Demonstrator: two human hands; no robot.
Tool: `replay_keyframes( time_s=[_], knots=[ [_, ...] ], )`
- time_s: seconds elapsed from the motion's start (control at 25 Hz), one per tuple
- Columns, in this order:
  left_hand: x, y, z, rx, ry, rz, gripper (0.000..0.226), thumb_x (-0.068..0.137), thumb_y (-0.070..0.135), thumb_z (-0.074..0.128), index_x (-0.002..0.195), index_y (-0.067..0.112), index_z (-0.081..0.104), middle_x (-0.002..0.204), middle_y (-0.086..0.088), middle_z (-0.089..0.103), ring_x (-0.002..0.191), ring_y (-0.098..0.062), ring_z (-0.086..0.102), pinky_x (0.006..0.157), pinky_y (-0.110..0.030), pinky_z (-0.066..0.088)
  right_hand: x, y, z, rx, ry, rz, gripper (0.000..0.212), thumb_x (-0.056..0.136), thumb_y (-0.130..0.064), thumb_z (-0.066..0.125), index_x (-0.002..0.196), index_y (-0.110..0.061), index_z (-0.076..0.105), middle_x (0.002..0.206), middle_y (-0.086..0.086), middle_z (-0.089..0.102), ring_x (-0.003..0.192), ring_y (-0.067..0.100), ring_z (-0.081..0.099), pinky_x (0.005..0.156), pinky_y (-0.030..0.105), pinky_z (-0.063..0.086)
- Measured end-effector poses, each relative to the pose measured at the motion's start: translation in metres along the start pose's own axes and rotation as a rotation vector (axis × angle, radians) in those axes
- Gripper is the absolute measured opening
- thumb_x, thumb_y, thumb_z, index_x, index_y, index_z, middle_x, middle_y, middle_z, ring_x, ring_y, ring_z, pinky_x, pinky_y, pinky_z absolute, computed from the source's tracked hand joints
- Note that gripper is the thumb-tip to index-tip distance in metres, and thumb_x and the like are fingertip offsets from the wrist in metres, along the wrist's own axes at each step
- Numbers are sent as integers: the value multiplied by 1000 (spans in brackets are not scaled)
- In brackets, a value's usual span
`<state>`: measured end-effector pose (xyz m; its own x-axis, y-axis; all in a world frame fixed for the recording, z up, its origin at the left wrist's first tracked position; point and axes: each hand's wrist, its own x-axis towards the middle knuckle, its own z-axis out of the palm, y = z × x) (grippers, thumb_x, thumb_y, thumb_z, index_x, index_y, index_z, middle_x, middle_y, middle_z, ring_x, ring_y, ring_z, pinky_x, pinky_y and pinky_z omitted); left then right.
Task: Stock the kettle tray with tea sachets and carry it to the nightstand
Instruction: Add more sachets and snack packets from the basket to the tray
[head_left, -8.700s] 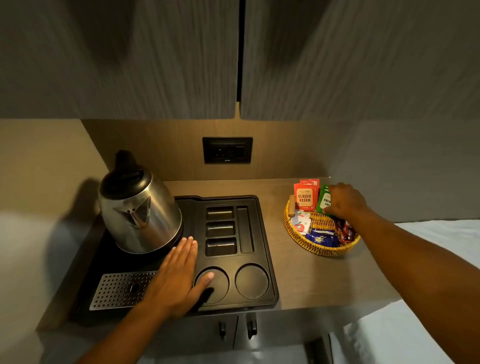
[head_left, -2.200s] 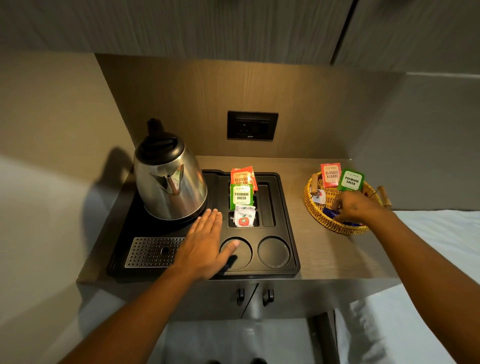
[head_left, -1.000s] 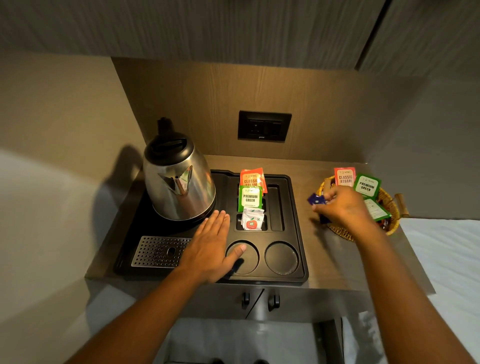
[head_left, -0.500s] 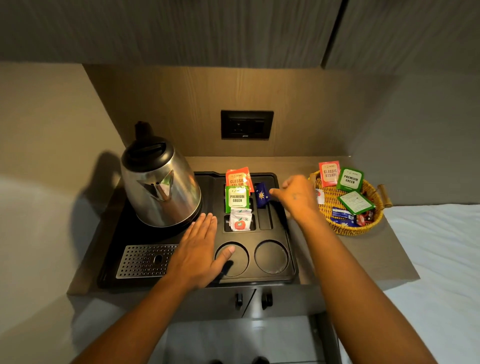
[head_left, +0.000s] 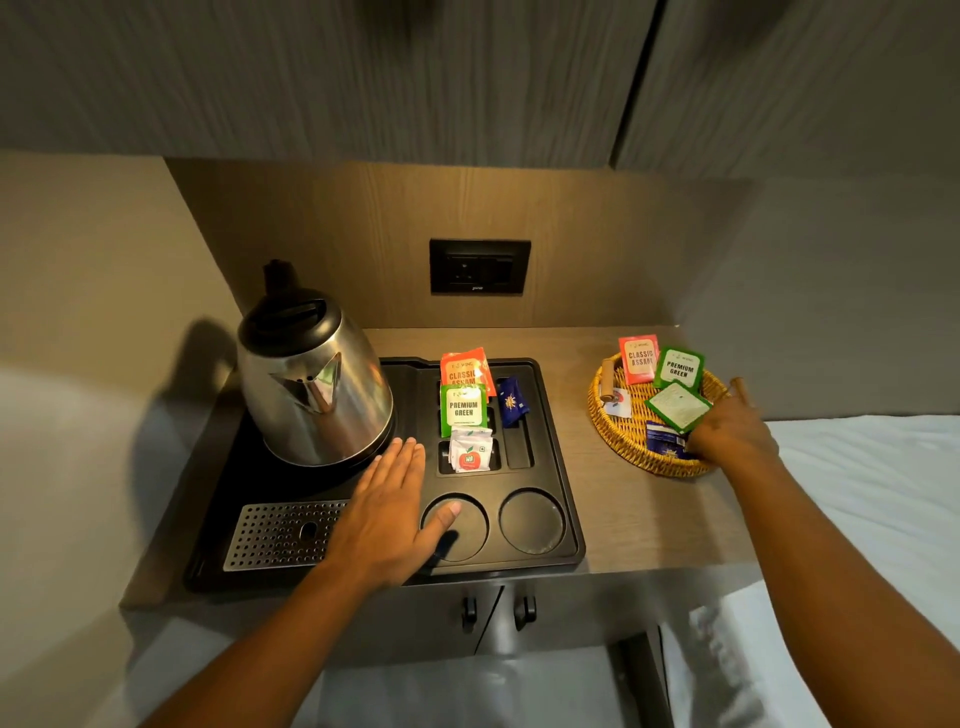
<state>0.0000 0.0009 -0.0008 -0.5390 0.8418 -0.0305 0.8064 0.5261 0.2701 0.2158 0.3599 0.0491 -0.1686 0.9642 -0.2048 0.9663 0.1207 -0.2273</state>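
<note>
On the counter (head_left: 613, 525) the tray (head_left: 563, 467) lies left of the basket (head_left: 618, 431), with the kettle (head_left: 311, 384) at its back left, sachets (head_left: 464, 410) in slots to the kettle's right, and two round wells (head_left: 531, 521) in front.

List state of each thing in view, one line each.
kettle: upright on tray, lid shut
tray: four sachets slotted, both round wells empty
basket: sachets still inside
left hand: flat on tray
right hand: at basket; grip unclear
cabinet doors: closed
</note>
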Motion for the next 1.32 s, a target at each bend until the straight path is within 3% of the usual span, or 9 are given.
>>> replay_keyframes(
  time_s=[0.16, 0.28, 0.4, 0.48, 0.6, 0.8, 1.0, 1.16, 1.32],
  knots=[
    [-1, 1, -2, -4, 7, -6, 92, 87, 78, 8, 156, 17, 0, 164, -1, 0, 148, -13, -10, 119, -35, -2, 2, -1, -18, 70, 48, 30, 35, 73, -9, 75, 105, -5, 60, 105, 21, 66, 89, 36, 64, 72, 42, 53],
    [-1, 1, -1, -2, 7, 1, 91, 88, 77, 10, 156, 17, 0, 164, -1, 1, 148, -12, -10, 119, -34, -3, -1, 5, -47, 219, 123, 52, 23, 71, -11, 80, 72, -4, 58, 72, 17, 61, 69, 31, 60, 62, 38, 50],
    [-1, 1, 0, -3, 10, 1, 92, 88, 78, 10, 156, 16, 1, 164, -2, 1, 148, -12, -10, 118, -34, -3, -36, -22, -51, 462, 109, -101, 20, 66, -17, 85, 76, -12, 69, 80, 8, 68, 74, 26, 65, 60, 33, 50],
    [0, 0, 1, 0, 9, 4, 92, 88, 78, 9, 156, 16, 1, 164, -2, 1, 148, -12, -11, 118, -34, -4, -69, -65, -26, 508, -45, -227, 26, 65, -21, 87, 83, -23, 69, 85, -3, 65, 79, 17, 62, 53, 25, 43],
    [1, -1, 1, 13, 1, 3, 91, 89, 77, 10, 156, 17, 1, 164, -1, 1, 148, -12, -11, 118, -34, -5, -105, -118, 32, 565, -274, -274, 23, 68, -13, 85, 79, -21, 66, 84, 1, 70, 77, 16, 67, 57, 28, 54],
    [-1, 0, 1, 0, 12, 7, 91, 89, 77, 10, 156, 16, 2, 164, -2, 2, 148, -13, -9, 120, -36, -2, -113, -138, 73, 499, -216, -225, 21, 66, -15, 86, 64, -20, 66, 73, 2, 69, 74, 19, 67, 68, 37, 57],
    [1, -1, 3, 0, 22, 8, 92, 88, 78, 9, 156, 16, 2, 164, -2, 2, 148, -13, -9, 119, -36, -2, -114, -136, 71, 482, -216, -202, 30, 64, -18, 89, 65, -16, 60, 65, 5, 68, 53, 18, 68, 53, 40, 61],
    [0, 0, 0, -6, 15, 3, 91, 90, 76, 16, 156, 15, 3, 164, -3, 3, 149, -15, -6, 120, -36, 0, -110, -116, 66, 451, -53, -270, 25, 70, -30, 83, 69, -19, 62, 69, 2, 65, 71, 24, 67, 59, 33, 54],
    [-28, -8, -14, -329, 185, -125, 59, 94, 52, 51, 142, 19, 44, 145, -3, 48, 134, -22, 43, 105, -36, 41, -109, -89, 75, 318, 23, -322, 28, 87, -37, 64, 90, -9, 67, 66, 0, 54, 68, 22, 59, 54, 24, 38]
  ],
)
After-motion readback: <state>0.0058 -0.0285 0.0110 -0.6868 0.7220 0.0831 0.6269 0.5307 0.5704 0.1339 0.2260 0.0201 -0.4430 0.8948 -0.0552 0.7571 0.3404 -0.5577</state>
